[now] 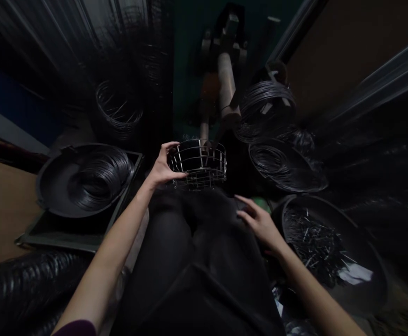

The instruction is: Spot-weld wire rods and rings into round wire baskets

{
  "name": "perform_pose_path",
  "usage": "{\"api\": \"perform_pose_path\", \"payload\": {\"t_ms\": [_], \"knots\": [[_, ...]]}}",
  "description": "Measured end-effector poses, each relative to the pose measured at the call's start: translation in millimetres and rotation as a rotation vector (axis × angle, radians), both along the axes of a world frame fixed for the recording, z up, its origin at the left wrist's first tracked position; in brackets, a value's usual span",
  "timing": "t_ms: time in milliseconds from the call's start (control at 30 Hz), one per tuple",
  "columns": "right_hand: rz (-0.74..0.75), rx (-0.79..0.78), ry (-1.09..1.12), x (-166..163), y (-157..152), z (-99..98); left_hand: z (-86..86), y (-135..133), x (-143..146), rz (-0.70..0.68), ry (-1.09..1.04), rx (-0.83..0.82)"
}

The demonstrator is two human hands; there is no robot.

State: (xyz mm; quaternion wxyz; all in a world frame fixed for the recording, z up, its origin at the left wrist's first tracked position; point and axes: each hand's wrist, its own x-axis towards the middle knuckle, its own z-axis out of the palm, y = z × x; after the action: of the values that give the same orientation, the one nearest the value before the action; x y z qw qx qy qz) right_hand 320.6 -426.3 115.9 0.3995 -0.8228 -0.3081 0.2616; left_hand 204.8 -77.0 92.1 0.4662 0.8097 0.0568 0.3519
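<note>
A round wire basket (201,161) of thin metal rods stands above my knees, against the end of a machine arm (227,81). My left hand (164,165) grips its left side, thumb across the near side and fingers over the upper rim. My right hand (258,221) is beside my right knee, apart from the basket. Its fingers are apart and slightly bent, with nothing visible between them. Nearest to it on the right is a dark bowl (368,247) of short metal pieces (316,238) with a white scrap (356,273).
On the left, a wide basin (55,186) with a stack of wire rings (102,177) rests over a crate (67,233). Another ring stack (118,109) stands behind. At right are a dish of wire rings (269,158) and a hanging coil (267,105). Black plastic wrapping (29,280) lies lower left.
</note>
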Motion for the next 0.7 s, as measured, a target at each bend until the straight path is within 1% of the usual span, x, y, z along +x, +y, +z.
{"api": "perform_pose_path", "payload": {"t_ms": [67,100,167,200,233,300,367,433,533,700], "knots": [[0.072,0.061,0.06,0,35,34.0,19.9,-16,-8,0.003,0.079,0.177],[0.137,0.054,0.096,1,54,48.7,28.6,-24,-9,0.0,0.131,0.261],[0.248,-0.002,0.118,5,88,68.7,41.6,-38,-8,-0.013,0.236,0.392],[0.28,-0.034,0.069,7,101,73.7,45.6,-43,-6,-0.018,0.277,0.435],[0.295,-0.063,-0.032,8,112,75.8,48.1,-47,-4,-0.02,0.305,0.463],[0.315,-0.132,-0.343,8,124,74.5,49.2,-51,0,-0.016,0.325,0.475],[0.38,-0.234,-0.646,5,124,70.8,47.3,-53,3,-0.01,0.31,0.451],[0.486,-0.342,-0.827,1,119,68.4,44.6,-53,6,-0.005,0.286,0.424],[0.584,-0.416,-0.943,1,111,68.5,42.1,-56,12,-0.009,0.256,0.414],[0.587,-0.412,-1.019,14,110,71.5,45.1,-57,22,-0.041,0.251,0.381]]}}
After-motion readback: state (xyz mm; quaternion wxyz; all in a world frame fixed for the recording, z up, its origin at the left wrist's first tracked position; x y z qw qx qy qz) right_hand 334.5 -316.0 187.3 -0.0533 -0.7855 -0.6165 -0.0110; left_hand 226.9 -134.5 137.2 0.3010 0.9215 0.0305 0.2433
